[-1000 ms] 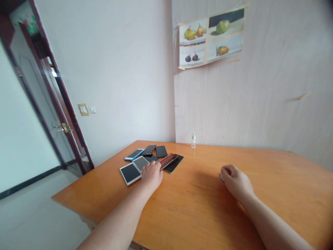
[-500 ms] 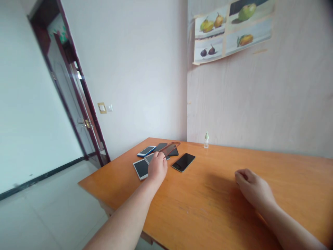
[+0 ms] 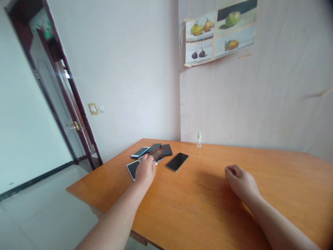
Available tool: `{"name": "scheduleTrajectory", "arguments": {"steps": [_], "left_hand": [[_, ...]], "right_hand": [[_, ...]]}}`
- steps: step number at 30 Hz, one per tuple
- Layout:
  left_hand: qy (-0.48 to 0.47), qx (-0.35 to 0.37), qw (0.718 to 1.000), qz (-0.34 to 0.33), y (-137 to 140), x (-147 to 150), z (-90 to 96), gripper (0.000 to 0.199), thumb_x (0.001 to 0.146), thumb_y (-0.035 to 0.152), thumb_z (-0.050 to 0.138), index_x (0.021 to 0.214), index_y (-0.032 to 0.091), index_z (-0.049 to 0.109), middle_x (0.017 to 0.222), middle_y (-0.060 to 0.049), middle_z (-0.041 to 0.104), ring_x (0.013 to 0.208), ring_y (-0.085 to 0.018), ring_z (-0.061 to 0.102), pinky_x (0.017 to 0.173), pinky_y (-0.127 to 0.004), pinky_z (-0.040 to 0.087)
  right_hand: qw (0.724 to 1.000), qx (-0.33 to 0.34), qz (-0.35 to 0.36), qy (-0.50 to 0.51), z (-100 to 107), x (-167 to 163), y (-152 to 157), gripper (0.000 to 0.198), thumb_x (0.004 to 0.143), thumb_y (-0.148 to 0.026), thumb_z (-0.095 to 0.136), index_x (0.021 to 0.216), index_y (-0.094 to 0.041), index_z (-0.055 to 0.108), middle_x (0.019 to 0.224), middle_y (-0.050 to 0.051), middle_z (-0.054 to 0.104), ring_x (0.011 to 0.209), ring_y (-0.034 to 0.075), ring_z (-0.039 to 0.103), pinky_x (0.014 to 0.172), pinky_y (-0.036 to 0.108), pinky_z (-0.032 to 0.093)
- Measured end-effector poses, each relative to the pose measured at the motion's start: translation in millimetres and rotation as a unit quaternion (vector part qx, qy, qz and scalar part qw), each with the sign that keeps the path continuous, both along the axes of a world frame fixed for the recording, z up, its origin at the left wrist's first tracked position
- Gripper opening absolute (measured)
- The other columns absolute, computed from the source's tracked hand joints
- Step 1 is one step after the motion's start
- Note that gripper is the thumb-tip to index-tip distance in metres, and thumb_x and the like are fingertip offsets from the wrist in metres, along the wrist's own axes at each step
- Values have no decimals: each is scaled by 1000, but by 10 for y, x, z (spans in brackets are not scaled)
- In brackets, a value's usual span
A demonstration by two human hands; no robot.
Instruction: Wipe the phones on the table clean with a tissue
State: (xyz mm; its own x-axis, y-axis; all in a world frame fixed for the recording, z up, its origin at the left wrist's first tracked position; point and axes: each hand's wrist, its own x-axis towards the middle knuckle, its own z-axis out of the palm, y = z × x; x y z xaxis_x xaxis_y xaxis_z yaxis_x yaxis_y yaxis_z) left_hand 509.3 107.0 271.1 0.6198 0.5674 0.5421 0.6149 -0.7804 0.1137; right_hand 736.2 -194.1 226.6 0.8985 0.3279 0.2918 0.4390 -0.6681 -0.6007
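My left hand [image 3: 146, 169] is closed on one end of a see-through reddish-brown phone case [image 3: 156, 153], which hangs low over a cluster of phones. Partly under that hand lies a white-framed phone [image 3: 131, 168]; another light-edged phone is mostly covered by the hand and case. Behind them are a blue-edged phone [image 3: 140, 152] and two dark phones or cases, one at the back [image 3: 155, 147] and one to its right [image 3: 167, 150]. A black-screened phone [image 3: 177, 161] lies apart, to the right. My right hand [image 3: 240, 178] rests on the table as a loose fist, with nothing visible in it.
The orange wooden table [image 3: 197, 211] meets the wall at the back. Against the wall stands a small clear pump bottle [image 3: 199, 140] with a pale green top. Fruit pictures [image 3: 221, 34] hang above. A doorway [image 3: 67, 93] is at the far left.
My left hand has lowered the phone case closer to the phones, and it now lies flatter. The view has turned slightly right. My right hand stays a fist on the table.
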Motion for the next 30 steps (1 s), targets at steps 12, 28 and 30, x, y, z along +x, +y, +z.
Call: {"name": "scheduleTrajectory", "arguments": {"steps": [12, 28, 30], "left_hand": [[65, 2, 998, -4, -163, 287, 44, 13, 90, 28, 51, 99, 21, 59, 111, -10, 57, 98, -24, 60, 80, -34, 44], [103, -73, 992, -27, -463, 793, -172, 46, 79, 57, 60, 104, 19, 62, 110, -17, 68, 113, -34, 58, 95, -45, 41], [88, -80, 993, -24, -474, 797, -159, 48, 76, 56, 64, 106, 18, 61, 110, -16, 68, 111, -33, 59, 93, -42, 42]], "right_hand": [[1000, 16, -5, 3, -13, 5, 42, 25, 87, -42, 44, 81, -26, 62, 72, 1, 67, 69, 19, 61, 60, 27, 34], [999, 36, 22, -5, -57, -6, 69, 24, 87, -40, 46, 82, -25, 64, 75, 1, 70, 73, 20, 64, 62, 26, 37], [999, 41, 27, -5, -43, -24, 78, 24, 87, -39, 46, 81, -25, 64, 75, 1, 70, 72, 19, 64, 61, 26, 37]]}}
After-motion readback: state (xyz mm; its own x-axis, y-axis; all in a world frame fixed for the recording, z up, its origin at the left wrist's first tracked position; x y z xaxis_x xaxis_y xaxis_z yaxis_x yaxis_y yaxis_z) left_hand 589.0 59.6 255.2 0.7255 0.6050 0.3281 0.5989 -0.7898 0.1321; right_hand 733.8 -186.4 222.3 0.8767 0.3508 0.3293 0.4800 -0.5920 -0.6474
